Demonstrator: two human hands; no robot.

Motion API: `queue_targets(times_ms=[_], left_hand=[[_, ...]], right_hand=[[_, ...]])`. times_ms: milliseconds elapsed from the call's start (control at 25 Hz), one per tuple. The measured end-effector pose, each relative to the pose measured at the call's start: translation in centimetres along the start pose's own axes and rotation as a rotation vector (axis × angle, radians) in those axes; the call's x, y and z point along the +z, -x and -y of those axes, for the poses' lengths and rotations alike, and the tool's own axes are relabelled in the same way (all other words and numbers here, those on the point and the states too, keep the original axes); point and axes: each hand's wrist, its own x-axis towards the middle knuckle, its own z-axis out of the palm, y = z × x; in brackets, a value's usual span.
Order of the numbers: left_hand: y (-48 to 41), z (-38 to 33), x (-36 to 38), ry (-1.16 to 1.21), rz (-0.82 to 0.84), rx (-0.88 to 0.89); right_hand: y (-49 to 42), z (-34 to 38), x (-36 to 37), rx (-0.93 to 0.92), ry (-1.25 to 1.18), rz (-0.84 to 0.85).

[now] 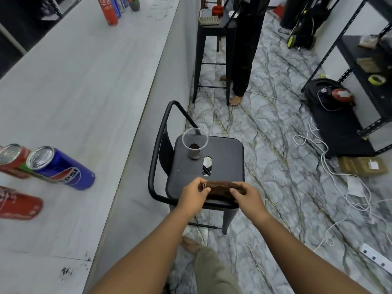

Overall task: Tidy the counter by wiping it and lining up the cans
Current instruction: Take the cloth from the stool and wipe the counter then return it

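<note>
A brown cloth [219,188] lies on the near edge of a black stool's seat [224,153]. My left hand [194,195] pinches its left end and my right hand [247,197] grips its right end. On the white counter [84,92] at the left stand a blue Pepsi can [63,168], a red and green can [12,160] behind it and a red can [19,205] nearer me. Far along the counter stands a red Coca-Cola can [108,9] with blue cans [118,4] behind it. Dark smudges [67,271] mark the counter's near part.
A clear plastic cup [194,143] with brown dregs stands on the stool seat. A second tall black stool [212,49] and a standing person [246,45] are further on. Black shelving [360,66], white cables [331,177] and a power strip [375,258] occupy the marble floor at right.
</note>
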Motion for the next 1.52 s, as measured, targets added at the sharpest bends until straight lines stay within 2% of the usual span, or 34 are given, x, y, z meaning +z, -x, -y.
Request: queue_targets(times_ms=[80, 160, 560, 840, 1200, 1520], left_hand=[[0.6, -0.2, -0.3, 0.122, -0.001, -0.014], [1.6, -0.5, -0.8, 0.231, -0.01, -0.021], [11.3, -0.6, -6.7, 0.518, -0.159, 0.038], [20.3, 3.1, -12.5, 0.601, -0.407, -0.052], [32.4, 9.6, -19.1, 0.677, -0.809, -0.176], [41.1, 14.8, -21.1, 0.738, -1.119, -0.319]], right_hand=[[0.6, 0.7, -0.1, 0.047, -0.197, 0.021], [1.3, 1.4, -0.3, 0.046, -0.295, 0.044], [7.6, 7.2, 0.4, -0.066, -0.361, 0.225], [12.4, 12.5, 6.5, -0.14, -0.231, 0.485], [18.6, 17.5, 19.2, -0.202, -0.076, 0.886], [24.6, 19.4, 28.7, -0.429, 0.22, 1.107]])
